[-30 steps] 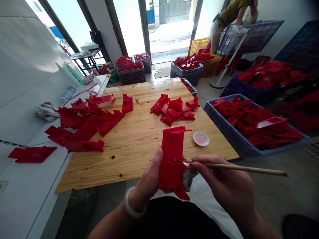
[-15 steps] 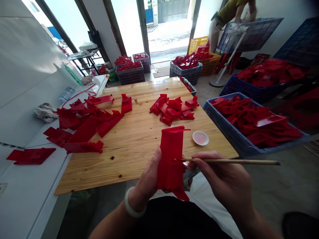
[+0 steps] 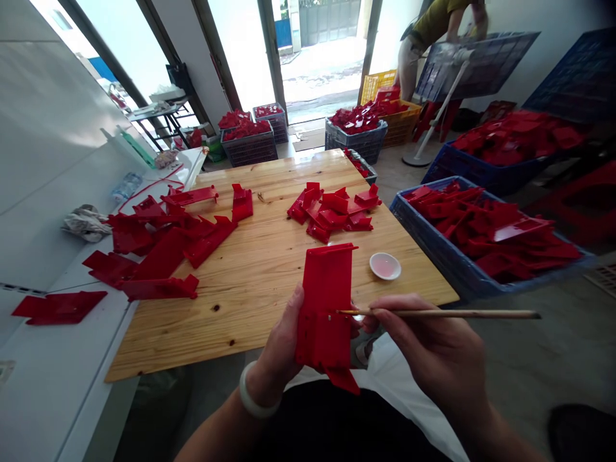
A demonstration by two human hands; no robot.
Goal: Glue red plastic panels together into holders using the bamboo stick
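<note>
My left hand is closed around a red plastic part, thumb along its left edge, holding it up over the near edge of the table. The part is a long panel with a bent flap at its lower end. In my right hand is a thin wooden paintbrush, pinched near its bristle end and lying almost level. Its tip is at the part's middle, by a small pale spot. A small white dish with pinkish contents sits on the table just beyond my right hand.
On the wooden table lie a large pile of red parts at left and a smaller pile at centre right. A blue crate full of red parts stands at right. Another person bends over a crate at the back.
The red part in my left hand has tilted and shifted slightly left, so its upper face shows more. The brush remains at its middle. The view has shifted slightly.
</note>
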